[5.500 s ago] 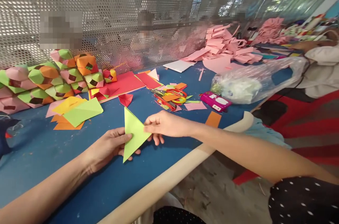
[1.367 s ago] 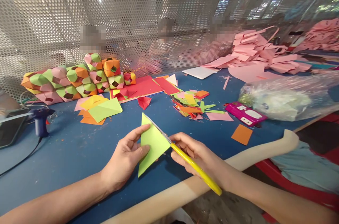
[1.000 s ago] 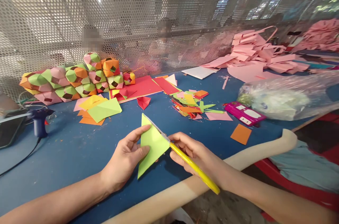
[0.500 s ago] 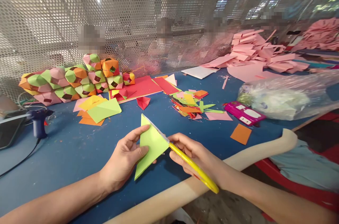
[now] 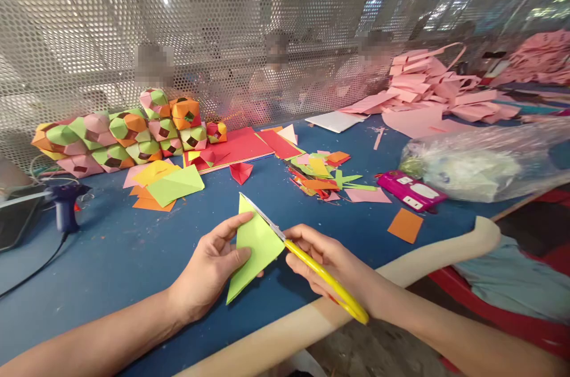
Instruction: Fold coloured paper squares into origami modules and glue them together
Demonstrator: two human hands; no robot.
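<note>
lime-green paper triangle held up to yellow-handled scissors

the left hand has the triangle in a narrow pinch, thumb flat on its face and forefinger near the top, probably to stiffen the sheet. the right hand is closed around the scissors, blades along the upper-right edge (parted or not, i cannot tell). both seem raised off the blue tabletop, likely for turning room.
</note>
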